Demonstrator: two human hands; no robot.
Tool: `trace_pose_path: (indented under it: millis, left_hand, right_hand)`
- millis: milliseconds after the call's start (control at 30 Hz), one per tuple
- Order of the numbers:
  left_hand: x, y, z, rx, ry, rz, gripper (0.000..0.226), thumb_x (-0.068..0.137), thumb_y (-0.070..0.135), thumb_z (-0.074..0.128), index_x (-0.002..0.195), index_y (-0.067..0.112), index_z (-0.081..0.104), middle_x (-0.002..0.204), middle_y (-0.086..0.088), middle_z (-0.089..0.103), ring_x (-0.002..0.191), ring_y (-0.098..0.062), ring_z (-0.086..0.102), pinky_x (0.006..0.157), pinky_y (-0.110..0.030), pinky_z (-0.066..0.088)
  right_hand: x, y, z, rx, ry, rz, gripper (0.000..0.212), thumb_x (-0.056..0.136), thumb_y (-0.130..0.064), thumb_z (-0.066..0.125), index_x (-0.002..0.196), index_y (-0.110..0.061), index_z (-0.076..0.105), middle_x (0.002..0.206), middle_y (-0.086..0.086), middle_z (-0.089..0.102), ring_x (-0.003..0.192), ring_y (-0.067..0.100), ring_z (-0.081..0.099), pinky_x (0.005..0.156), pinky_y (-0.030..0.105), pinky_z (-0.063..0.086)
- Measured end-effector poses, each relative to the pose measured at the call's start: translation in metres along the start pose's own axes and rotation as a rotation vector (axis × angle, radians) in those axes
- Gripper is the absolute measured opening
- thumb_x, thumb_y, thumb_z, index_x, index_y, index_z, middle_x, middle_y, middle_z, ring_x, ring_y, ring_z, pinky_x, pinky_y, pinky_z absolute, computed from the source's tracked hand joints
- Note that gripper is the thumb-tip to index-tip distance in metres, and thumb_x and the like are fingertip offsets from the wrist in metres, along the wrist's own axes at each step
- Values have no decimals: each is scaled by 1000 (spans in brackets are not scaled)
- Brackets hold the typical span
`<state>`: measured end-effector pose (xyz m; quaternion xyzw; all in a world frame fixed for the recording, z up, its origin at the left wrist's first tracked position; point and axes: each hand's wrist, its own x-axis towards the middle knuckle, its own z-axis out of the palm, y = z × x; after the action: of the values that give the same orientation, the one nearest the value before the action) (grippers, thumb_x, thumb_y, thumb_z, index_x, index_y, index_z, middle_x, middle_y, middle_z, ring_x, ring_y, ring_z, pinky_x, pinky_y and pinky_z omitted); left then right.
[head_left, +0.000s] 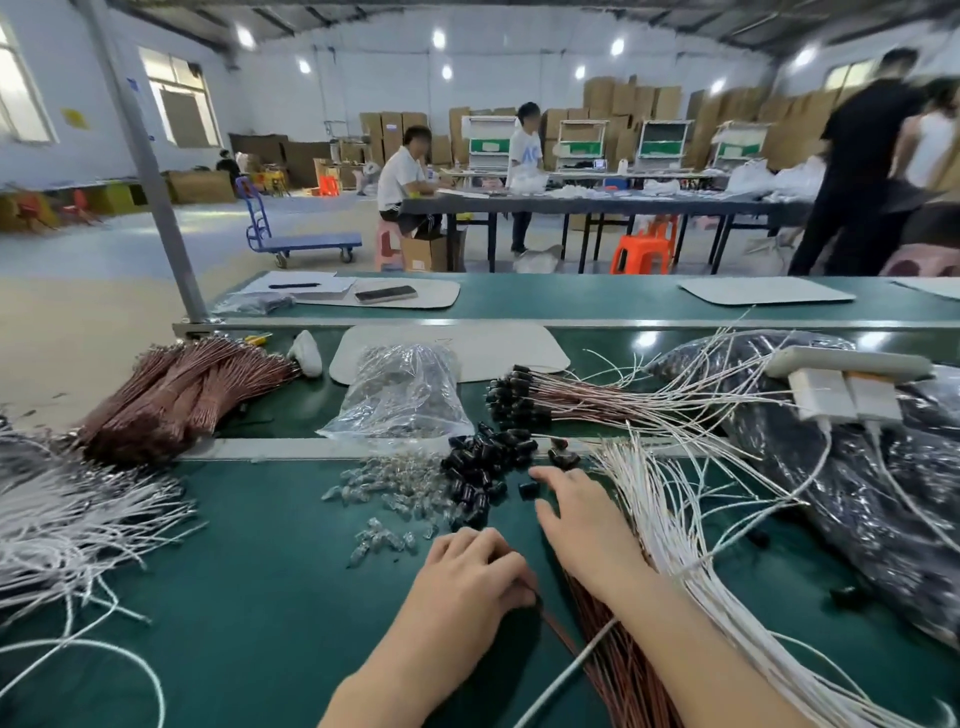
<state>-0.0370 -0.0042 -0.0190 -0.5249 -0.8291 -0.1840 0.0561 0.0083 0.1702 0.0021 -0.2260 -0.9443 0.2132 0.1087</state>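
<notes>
My left hand (470, 577) lies knuckles up on the green bench (249, 597), its fingers curled, pinching the end of a brown wire (558, 631) at its right side. My right hand (576, 512) reaches forward with fingers stretched out, its fingertips beside one loose black cap (529, 490). A heap of black caps (480, 467) sits just beyond both hands. Small clear plastic pieces (392, 491) are scattered left of that heap. Brown wires (618, 660) and white wires (670, 525) run under and right of my right forearm.
A clear bag of parts (402, 392) stands behind the caps. Finished wires with black caps (524, 397) lie at centre right. Brown wire bundles (176, 389) and white wires (67, 525) fill the left. Dark plastic bags (852, 488) and a power strip (847, 376) crowd the right. People work at far tables.
</notes>
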Motion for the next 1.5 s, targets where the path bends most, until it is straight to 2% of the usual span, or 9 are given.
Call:
trace_pose_path:
  millis: [267, 333, 467, 600, 700, 967, 1100, 1200, 1500]
  left_hand:
    - [-3, -11, 3, -20, 45, -33, 23, 109, 35, 32, 119, 31, 53, 121, 16, 49, 119, -9, 39, 108, -20, 14]
    - [-4, -17, 0, -48, 99, -61, 20, 109, 31, 36, 114, 28, 55, 115, 15, 53, 114, -10, 43, 108, -21, 15]
    - [-10, -39, -14, -95, 273, -235, 22, 106, 28, 40, 107, 26, 61, 107, 18, 55, 106, -5, 34, 98, -22, 24]
    - [-19, -56, -31, -53, 520, -387, 9, 99, 14, 56, 102, 16, 64, 97, 8, 61, 98, -14, 46, 94, -28, 28]
    - [-22, -57, -35, -73, 631, -471, 10, 97, 3, 58, 100, 12, 61, 92, 2, 62, 91, -21, 49, 92, -27, 24]
    - [-16, -45, -23, -87, 600, -418, 8, 99, 11, 51, 98, 12, 58, 90, 5, 57, 88, -14, 45, 89, -23, 22]
    - [-12, -43, -21, -90, 583, -411, 7, 98, 10, 53, 98, 15, 58, 91, 8, 56, 88, -11, 44, 91, -22, 23]
    - [-12, -45, -20, -75, 583, -406, 7, 98, 9, 53, 98, 13, 59, 91, 7, 56, 87, -13, 45, 91, -23, 24]
    - [-11, -47, -18, -97, 560, -404, 8, 100, 10, 52, 99, 16, 57, 91, 7, 57, 89, -10, 43, 92, -25, 25]
  right_hand:
    - [19, -5, 4, -184, 8, -12, 23, 104, -38, 48, 123, -27, 57, 121, 2, 54, 113, 24, 50, 89, 37, 48]
    - [16, -1, -1, -3, 50, 16, 17, 104, -33, 52, 116, -25, 60, 116, -1, 62, 105, 19, 57, 87, 35, 50]
    - [-2, 10, -18, 502, 201, 46, 7, 102, -27, 58, 102, -34, 59, 104, -12, 66, 88, 1, 63, 65, 12, 48]
    - [-26, 19, -19, 738, 279, 53, 12, 101, -24, 59, 104, -35, 62, 98, -9, 68, 86, 5, 69, 78, 27, 57]
    - [-36, 18, -13, 851, 269, 44, 11, 101, -25, 60, 106, -34, 64, 96, -11, 71, 86, 8, 71, 73, 23, 58]
    - [-44, 27, -5, 879, 300, 26, 21, 99, -27, 61, 104, -46, 68, 94, -16, 72, 87, 6, 70, 80, 25, 58]
    - [-42, 27, -2, 831, 276, 53, 21, 100, -30, 60, 109, -47, 67, 91, -15, 72, 81, 22, 68, 80, 48, 59]
    - [-41, 27, -2, 820, 277, 24, 20, 99, -31, 60, 110, -46, 67, 95, -16, 72, 85, 7, 70, 80, 44, 60]
    - [-42, 20, -6, 801, 268, -7, 22, 94, -34, 67, 110, -48, 64, 105, -29, 68, 90, -1, 67, 79, 17, 51]
